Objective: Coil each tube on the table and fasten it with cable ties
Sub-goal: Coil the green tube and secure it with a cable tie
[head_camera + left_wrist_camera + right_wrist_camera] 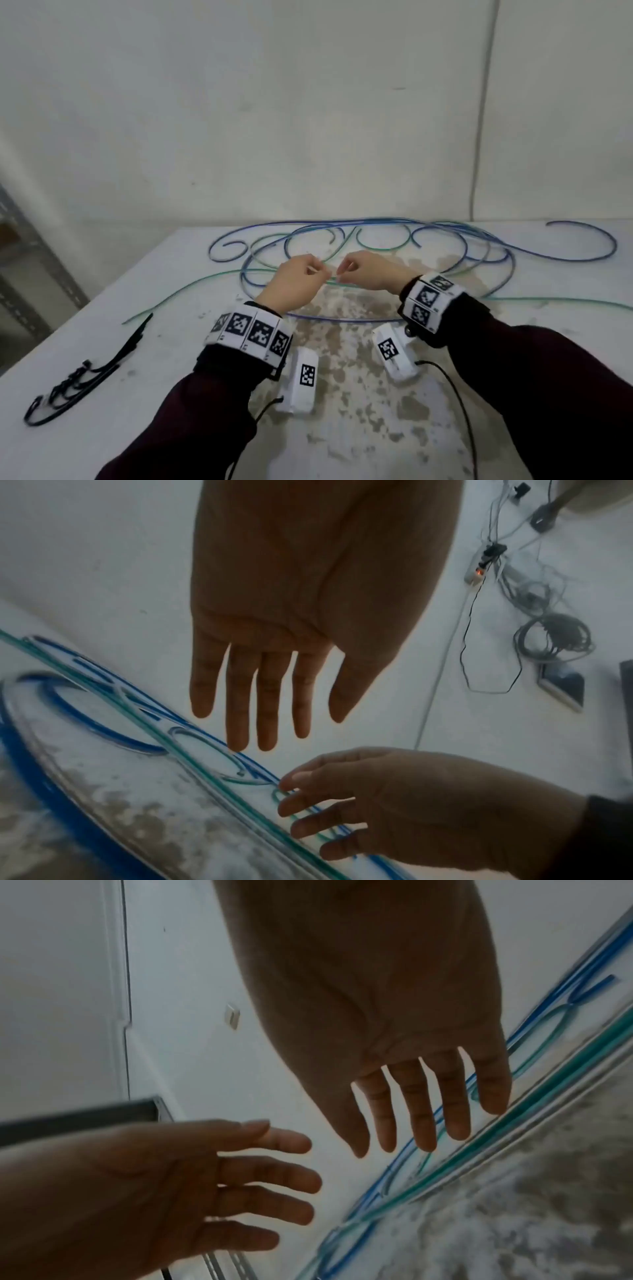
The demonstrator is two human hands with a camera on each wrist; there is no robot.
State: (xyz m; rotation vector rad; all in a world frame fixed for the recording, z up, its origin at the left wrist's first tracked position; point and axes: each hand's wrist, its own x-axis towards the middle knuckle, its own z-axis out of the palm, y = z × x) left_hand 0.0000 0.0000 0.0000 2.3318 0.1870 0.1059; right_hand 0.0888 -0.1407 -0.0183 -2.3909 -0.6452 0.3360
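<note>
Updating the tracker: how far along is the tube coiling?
Done: nothing; the blue and green tubes lie loose and tangled on the table. In hand: left hand and right hand hover above them, holding nothing. Left: all coiling; black cable ties lie untouched.

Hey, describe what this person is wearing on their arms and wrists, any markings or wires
Both arms are in dark maroon long sleeves. Each wrist carries a black strap under a white band printed with square black-and-white tag markers. A white box-shaped camera unit, bearing one such marker, hangs below each wrist, with a thin black cable trailing back. The left hand and right hand are bare.
</note>
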